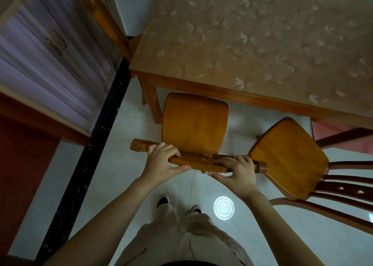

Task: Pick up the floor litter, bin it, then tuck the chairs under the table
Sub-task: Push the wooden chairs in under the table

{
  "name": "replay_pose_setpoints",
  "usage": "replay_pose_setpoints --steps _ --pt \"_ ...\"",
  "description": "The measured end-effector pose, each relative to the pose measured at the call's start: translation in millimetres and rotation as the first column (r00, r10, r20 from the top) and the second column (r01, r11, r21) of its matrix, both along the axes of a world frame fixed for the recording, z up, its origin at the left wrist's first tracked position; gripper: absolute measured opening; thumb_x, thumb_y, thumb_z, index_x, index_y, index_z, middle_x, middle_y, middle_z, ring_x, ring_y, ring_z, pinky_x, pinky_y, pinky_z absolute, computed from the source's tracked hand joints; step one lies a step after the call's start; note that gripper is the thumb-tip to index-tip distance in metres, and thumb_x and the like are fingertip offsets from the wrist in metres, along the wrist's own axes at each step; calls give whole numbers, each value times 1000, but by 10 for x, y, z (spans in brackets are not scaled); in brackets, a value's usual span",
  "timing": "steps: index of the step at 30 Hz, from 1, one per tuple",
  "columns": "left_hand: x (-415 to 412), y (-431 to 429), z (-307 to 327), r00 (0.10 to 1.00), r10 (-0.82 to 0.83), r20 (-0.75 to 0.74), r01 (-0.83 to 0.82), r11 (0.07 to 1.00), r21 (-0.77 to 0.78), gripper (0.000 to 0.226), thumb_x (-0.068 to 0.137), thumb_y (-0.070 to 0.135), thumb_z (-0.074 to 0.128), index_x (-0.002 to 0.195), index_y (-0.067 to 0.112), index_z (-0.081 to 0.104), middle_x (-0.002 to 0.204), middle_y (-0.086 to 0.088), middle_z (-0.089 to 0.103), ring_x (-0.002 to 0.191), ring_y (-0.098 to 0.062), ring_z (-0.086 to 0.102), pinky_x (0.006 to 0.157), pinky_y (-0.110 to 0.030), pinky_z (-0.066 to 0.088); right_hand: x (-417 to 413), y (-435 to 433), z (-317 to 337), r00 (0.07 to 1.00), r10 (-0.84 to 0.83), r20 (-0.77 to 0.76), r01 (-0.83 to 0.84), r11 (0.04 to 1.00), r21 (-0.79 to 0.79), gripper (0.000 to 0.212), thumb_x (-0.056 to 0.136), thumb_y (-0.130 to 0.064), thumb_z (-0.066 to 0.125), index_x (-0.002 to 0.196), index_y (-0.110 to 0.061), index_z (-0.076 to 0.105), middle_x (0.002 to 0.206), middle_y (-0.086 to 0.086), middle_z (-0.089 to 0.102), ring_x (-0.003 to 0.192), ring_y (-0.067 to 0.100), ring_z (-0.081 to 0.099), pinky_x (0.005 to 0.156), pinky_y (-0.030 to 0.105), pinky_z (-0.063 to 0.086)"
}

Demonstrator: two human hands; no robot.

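Gripping the top rail of the wooden chair (pixel 193 124) with left hand (pixel 163 160) and right hand (pixel 236 170), fingers (pixel 171 148) curled over it, thumbs underneath; seat front just at the bench (pixel 242 33) edge, beside a bench leg; second chair (pixel 288 158) angled just right

L hand (pixel 161 162), R hand (pixel 236 172), gripping chair (pixel 194 124) back

Dim, warm-tinted light here. A round reflection (pixel 224 207) glares on the glossy floor (pixel 113 174). The lens bends the edges. The cabinet (pixel 50 49) at left streaks with blur, while my left hand (pixel 161 160) and right hand (pixel 236 172) on the chair (pixel 194 124) look sharp.
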State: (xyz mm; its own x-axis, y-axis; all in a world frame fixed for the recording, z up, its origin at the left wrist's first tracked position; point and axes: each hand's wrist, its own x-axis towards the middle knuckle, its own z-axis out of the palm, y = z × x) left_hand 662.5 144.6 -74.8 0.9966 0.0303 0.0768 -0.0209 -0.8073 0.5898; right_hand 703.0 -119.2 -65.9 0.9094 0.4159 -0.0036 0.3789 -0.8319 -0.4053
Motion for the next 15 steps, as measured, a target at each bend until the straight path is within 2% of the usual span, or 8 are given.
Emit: replay_pose_setpoints --steps 5,11,15 --pt "204 163 3 1000 -28 6 29 999 -31 45 69 78 59 79 34 59 84 21 58 86 -1 47 81 -28 22 125 158 26 1000 -23 11 23 1000 17 66 81 -86 33 106 -40 71 103 -20 71 91 6 54 92 31 29" --pt "422 255 -1 999 -44 9 45 998 -35 42 70 78 58 77 36 55 81 22 55 84 -2 47 79 -26 20 323 232 21 999 -28 -27 29 1000 8 70 78 -89 29 107 -42 71 102 -22 71 88 3 48 92 30 29" --pt "581 296 -17 998 -55 4 55 998 -24 43 70 78 58 76 35 55 79 22 54 82 -3 46 77 -27 20 479 259 21 998 -32 -47 31 999 -7 69 78 -89 29 108 -42 70 104 -22 69 90 6 50 93 31 28"
